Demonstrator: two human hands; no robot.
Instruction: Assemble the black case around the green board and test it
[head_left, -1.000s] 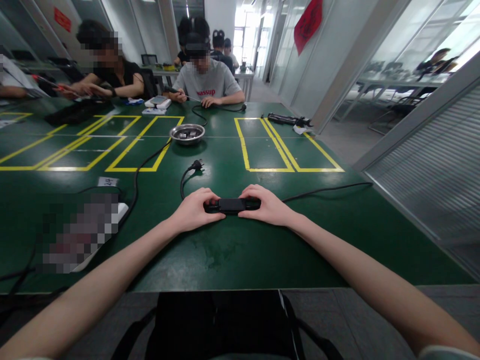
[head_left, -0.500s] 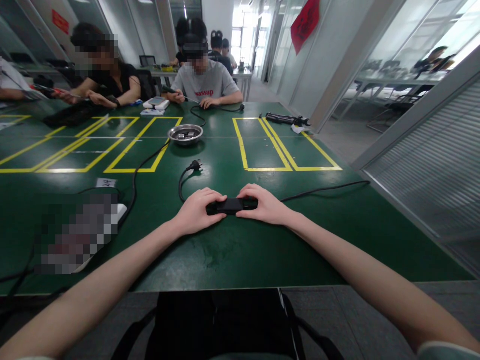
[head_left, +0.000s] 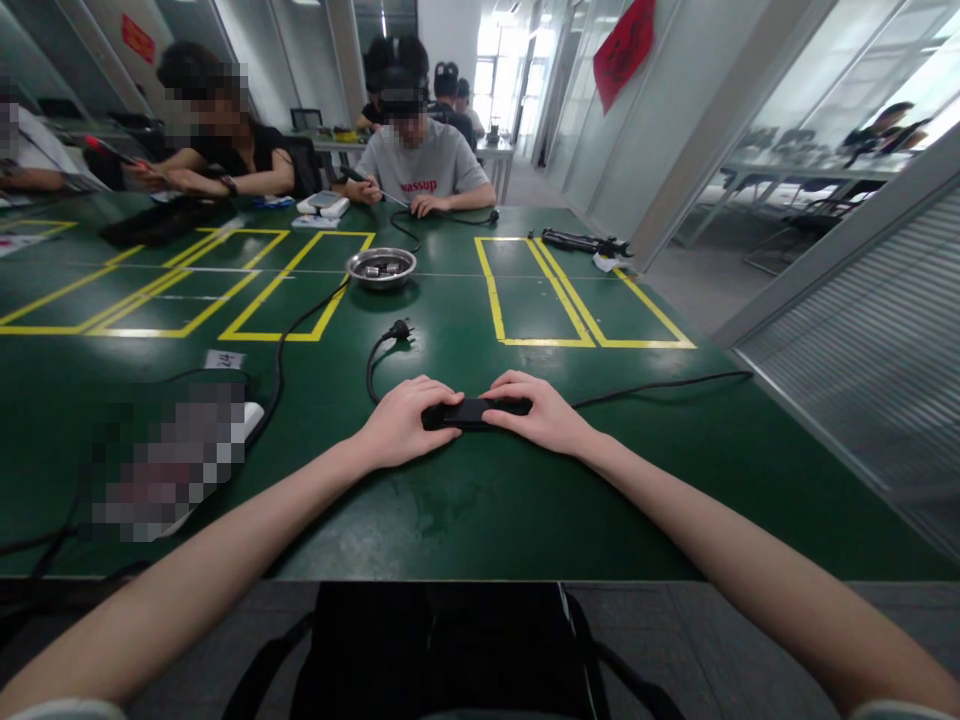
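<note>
Holding a small black block (head_left: 472, 411) between us at the centre of the frame, we have both hands clamped on it, just above the desk (head_left: 420, 510) or resting on it; we cannot tell which. Our left hand (head_left: 405, 422) pinches its left end, thumb below and fingers above, and our right hand (head_left: 544, 415) grips the right end, thumb lying over the front. Just above our left hand lies a black power plug (head_left: 401, 330), its cord curving down behind the fingers. A thin black cable (head_left: 664, 384) runs from our right hand toward the right of the frame. Farther up, left of centre, we see a steel bowl (head_left: 381, 284) with small metal pieces (head_left: 384, 270) inside. At left lies a blurred object with a white edge (head_left: 176, 465), a paper label (head_left: 225, 359) above it. Across the desk, upper centre, a person in a grey shirt (head_left: 420, 165) holds a slim tool.
</note>
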